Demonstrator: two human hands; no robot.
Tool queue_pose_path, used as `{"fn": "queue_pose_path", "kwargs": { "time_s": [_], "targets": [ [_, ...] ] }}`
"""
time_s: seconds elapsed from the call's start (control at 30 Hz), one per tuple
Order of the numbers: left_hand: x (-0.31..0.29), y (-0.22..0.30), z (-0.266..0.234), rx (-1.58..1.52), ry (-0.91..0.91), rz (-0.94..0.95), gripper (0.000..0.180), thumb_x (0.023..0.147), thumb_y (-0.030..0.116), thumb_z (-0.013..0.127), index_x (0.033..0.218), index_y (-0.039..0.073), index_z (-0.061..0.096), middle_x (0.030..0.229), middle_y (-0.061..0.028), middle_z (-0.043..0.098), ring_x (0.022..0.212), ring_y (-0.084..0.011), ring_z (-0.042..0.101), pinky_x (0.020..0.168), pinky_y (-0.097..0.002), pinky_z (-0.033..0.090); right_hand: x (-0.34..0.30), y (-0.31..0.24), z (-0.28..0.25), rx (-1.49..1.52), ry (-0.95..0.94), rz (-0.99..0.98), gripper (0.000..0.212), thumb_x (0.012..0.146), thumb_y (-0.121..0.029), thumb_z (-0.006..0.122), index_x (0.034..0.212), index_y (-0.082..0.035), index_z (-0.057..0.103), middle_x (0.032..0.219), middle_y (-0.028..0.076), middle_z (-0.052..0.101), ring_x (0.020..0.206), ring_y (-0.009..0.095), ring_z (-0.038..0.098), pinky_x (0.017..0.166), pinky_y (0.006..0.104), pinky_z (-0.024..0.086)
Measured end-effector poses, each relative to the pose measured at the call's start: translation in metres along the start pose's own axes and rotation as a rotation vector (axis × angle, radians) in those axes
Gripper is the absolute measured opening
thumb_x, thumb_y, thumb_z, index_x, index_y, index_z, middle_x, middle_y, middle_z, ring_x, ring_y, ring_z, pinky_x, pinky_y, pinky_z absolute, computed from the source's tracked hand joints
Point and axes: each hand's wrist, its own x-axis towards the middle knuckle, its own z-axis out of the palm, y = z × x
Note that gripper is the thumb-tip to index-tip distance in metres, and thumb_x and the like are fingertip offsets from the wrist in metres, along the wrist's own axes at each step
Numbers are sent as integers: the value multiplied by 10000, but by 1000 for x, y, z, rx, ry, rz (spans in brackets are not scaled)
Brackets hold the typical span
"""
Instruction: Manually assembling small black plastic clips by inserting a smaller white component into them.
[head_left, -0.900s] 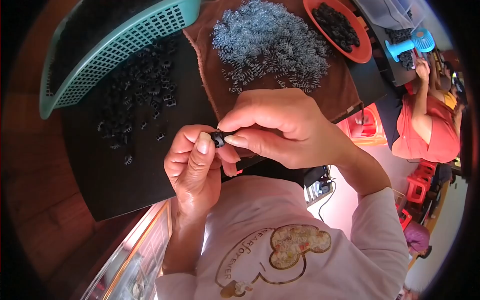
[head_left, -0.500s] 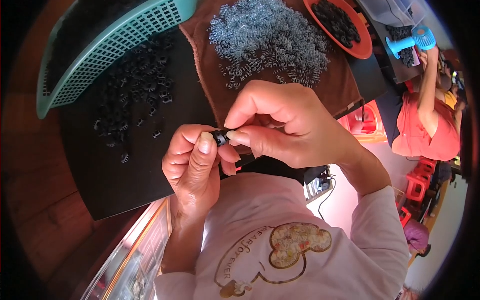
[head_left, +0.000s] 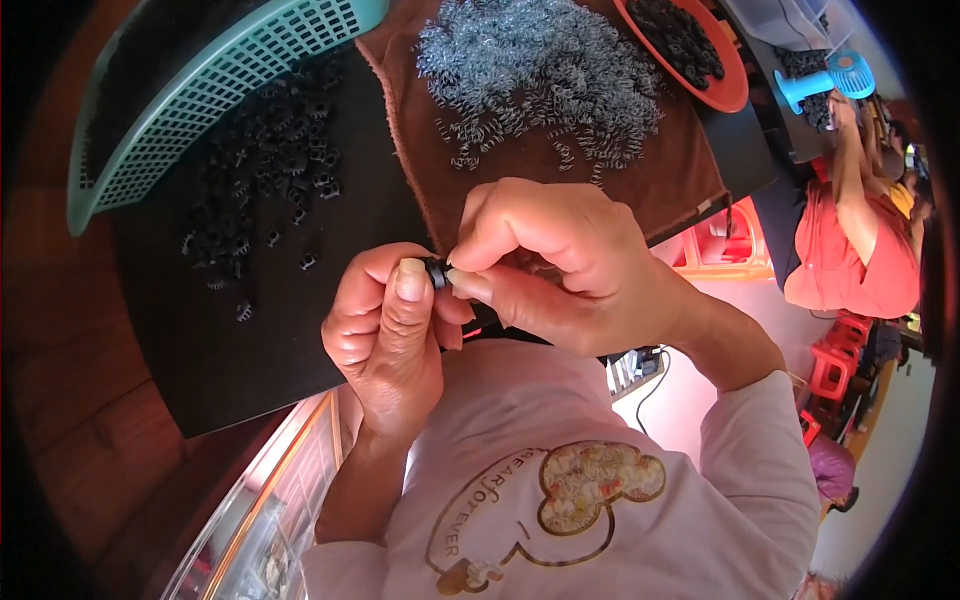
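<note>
Two hands are curled together just above the near edge of the black mat (head_left: 300, 340): a small black ribbed plastic part (head_left: 436, 272) is pinched between the left hand (head_left: 390, 335) thumb and fingers, and its other end is gripped by the right hand (head_left: 555, 262) fingertips. Beyond, loose black toothed parts (head_left: 265, 170) are scattered below a tilted teal plastic lattice basket (head_left: 215, 95). Farthest, coiled grey wire springs (head_left: 540, 65) are heaped on brown cloth (head_left: 660, 180), and black pieces are held in an orange oval tray (head_left: 725, 85).

Basket (head_left: 200, 90) far left on tabletop (head_left: 250, 350); small parts (head_left: 270, 170) beside it; springs (head_left: 540, 70) on cloth (head_left: 680, 170), right; plate (head_left: 725, 85) farther right; hands meet near tabletop edge.
</note>
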Motion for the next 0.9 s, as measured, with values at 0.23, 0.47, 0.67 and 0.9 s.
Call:
{"fn": "queue_pose_path", "kwargs": {
  "time_s": [0.23,0.47,0.67,0.9],
  "targets": [
    [-2,-2,2,16,35,28,240,1004,236,579,1005,-2,611,725,-40,634,576,-61,514,502,-204,433,-1,4,7,-66,49,-114,94,847,95,618,899,18,606,758,79,592,642,169,592,546,270,457],
    [-6,-4,3,30,69,73,208,1009,202,569,1033,1,616,762,-32,645,607,-47,516,533,-192,432,3,-3,7,-122,17,-92,67,874,68,622,917,21,600,769,80,595,664,135,603,542,249,470],
    [-1,-6,2,94,-47,143,205,1014,175,559,1003,-19,625,756,-7,629,616,-42,506,549,-196,441,-2,-9,7,76,26,129,41,918,29,620,946,20,590,826,74,595,612,66,556,498,194,436],
    [1,-4,3,265,-137,78,192,1022,178,540,1050,5,617,770,-9,630,605,-43,527,553,-186,441,5,-8,-12,-134,16,51,44,893,31,609,900,-9,593,769,38,573,645,108,562,573,252,434]
  ]
}}
